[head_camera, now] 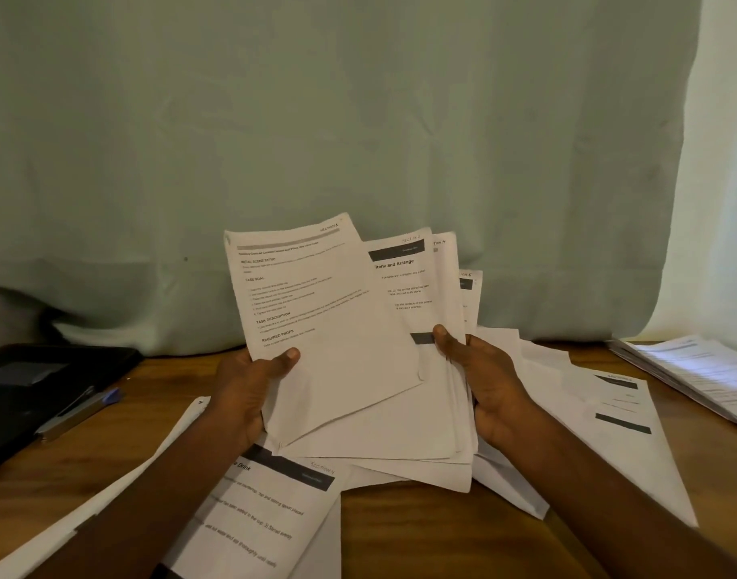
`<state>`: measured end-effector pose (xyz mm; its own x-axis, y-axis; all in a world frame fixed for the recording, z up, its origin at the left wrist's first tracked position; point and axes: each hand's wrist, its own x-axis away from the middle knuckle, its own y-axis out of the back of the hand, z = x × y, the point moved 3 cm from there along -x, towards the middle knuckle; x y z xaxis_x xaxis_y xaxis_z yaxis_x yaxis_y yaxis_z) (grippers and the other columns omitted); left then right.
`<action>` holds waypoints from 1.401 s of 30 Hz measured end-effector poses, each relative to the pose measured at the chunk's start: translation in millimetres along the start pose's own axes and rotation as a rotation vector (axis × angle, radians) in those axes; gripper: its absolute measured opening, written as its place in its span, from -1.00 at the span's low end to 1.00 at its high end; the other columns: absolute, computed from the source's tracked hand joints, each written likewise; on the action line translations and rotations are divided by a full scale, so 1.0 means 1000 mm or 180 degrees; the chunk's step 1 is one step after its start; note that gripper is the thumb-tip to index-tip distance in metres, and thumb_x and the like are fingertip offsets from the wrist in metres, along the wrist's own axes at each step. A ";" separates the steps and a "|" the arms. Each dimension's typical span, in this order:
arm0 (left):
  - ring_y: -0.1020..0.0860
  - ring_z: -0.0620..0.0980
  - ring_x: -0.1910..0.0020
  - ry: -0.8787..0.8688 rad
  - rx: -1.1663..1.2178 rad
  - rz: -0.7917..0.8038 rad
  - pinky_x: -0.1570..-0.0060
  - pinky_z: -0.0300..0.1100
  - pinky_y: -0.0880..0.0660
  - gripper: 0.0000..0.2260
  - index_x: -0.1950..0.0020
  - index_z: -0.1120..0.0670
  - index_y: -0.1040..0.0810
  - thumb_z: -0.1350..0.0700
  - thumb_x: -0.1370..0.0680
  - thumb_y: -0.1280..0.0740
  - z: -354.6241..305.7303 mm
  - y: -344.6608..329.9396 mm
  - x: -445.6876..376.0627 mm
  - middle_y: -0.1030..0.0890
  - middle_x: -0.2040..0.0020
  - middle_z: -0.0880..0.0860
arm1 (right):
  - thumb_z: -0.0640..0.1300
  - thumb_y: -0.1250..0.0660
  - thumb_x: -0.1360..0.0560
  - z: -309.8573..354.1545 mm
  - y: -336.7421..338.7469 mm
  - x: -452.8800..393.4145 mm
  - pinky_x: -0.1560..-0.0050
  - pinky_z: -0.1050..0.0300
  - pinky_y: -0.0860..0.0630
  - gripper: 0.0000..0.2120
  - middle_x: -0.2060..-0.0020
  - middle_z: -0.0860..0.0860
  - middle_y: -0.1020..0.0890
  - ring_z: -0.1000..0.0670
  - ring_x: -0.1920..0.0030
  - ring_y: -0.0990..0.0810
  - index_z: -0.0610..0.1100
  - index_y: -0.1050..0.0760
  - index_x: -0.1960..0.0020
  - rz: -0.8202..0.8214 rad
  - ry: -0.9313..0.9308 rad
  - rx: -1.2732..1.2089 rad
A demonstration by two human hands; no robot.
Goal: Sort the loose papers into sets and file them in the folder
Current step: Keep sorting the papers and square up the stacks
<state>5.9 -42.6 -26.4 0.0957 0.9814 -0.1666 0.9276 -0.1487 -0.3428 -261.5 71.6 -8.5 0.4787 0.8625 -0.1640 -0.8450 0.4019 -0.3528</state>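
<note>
Blue-tipped pen (80, 411), perhaps; pale green curtain (316, 119).

The front sheet (316, 311) reads "TASK GOAL"; the sheet behind (404, 286), "Stone and Arrange".

Matt white paper sheets (358, 348), smooth brown wooden table (421, 532), pale cloth backdrop (316, 119).

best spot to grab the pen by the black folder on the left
Take the pen across the middle of its barrel, coming straight down from above. It lies flat, angled, partly against the black folder edge, so its folder side is blocked; a pinch grip across the barrel suits it. Both hands hold papers now, so one must free up.
</note>
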 end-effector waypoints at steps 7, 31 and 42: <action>-0.63 0.17 -0.17 0.0024 0.0062 -0.0183 -0.30 0.24 -0.50 -0.71 -0.13 0.04 -0.67 0.21 -0.43 -0.56 0.006 0.005 -0.006 -0.72 -0.13 0.06 | 0.05 -0.45 -0.53 -0.003 0.001 -0.003 -0.16 -0.21 -0.62 -0.65 -0.05 -0.08 -0.74 -0.20 -0.07 -0.71 -0.11 -0.63 -0.23 0.0000 -0.0035 0.0024; -0.63 0.18 -0.20 0.0205 0.0076 0.0012 -0.18 0.19 -0.56 -0.64 -0.26 0.08 -0.63 0.22 -0.48 -0.53 0.006 0.002 -0.005 -0.71 -0.17 0.08 | -0.16 -0.48 -0.52 0.004 -0.009 0.008 0.18 0.18 -0.66 -0.80 0.07 0.03 -0.76 0.01 0.10 -0.74 -0.04 -0.64 -0.14 0.0276 0.0296 0.0606; -0.67 0.16 -0.12 0.0210 -0.0568 0.0578 -0.09 0.04 -0.61 -0.56 -0.29 0.11 -0.62 0.30 -0.43 -0.54 0.001 -0.017 0.010 -0.72 -0.14 0.08 | -0.20 -0.47 -0.53 0.006 -0.010 0.011 0.04 0.02 -0.70 -0.83 0.06 -0.09 -0.75 -0.17 0.01 -0.72 -0.11 -0.67 -0.12 0.0211 0.0360 0.0648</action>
<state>-9.1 -30.0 -23.8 0.2845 0.9472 -0.1480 0.9415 -0.3052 -0.1432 -249.2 79.2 -1.6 0.4346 0.8538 -0.2867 -0.9006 0.4092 -0.1467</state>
